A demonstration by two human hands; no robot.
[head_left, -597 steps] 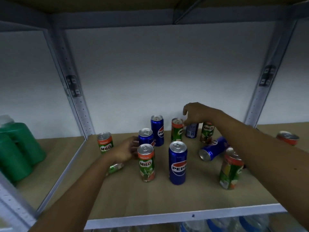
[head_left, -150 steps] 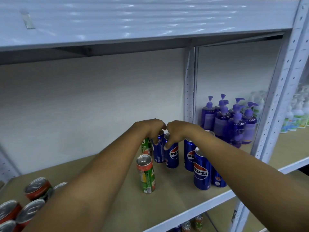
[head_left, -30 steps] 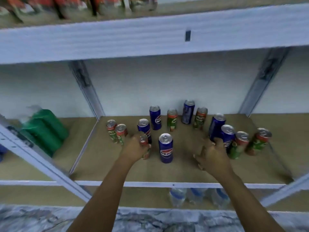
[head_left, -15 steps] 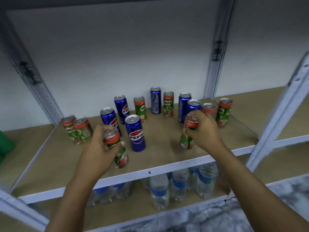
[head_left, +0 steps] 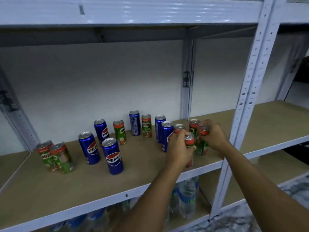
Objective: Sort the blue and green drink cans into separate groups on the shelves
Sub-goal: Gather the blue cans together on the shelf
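Placement step, by the look of it: left hand (head_left: 179, 149) wrapped around a green can (head_left: 189, 144), right hand (head_left: 214, 137) gripping a second green can (head_left: 202, 143), both close together at the right end of the shelf (head_left: 50, 186), just in front of two more green cans (head_left: 194, 127). Probably meant to join that right-hand cluster. Next: set both down upright, bases flat, without knocking the two blue cans (head_left: 166, 135) just to the left. Plenty left to sort: three blue cans (head_left: 112, 156) mid-shelf, a blue one (head_left: 135, 123) at the back between two green ones (head_left: 120, 132), a pair of green cans (head_left: 55, 156) far left. Slim, tall cylinders, glossy printed metal, silver lids with pull tabs; likely tippy. Matt tan board in a pale perforated metal frame. Clear plastic water bottles (head_left: 186, 198) below.
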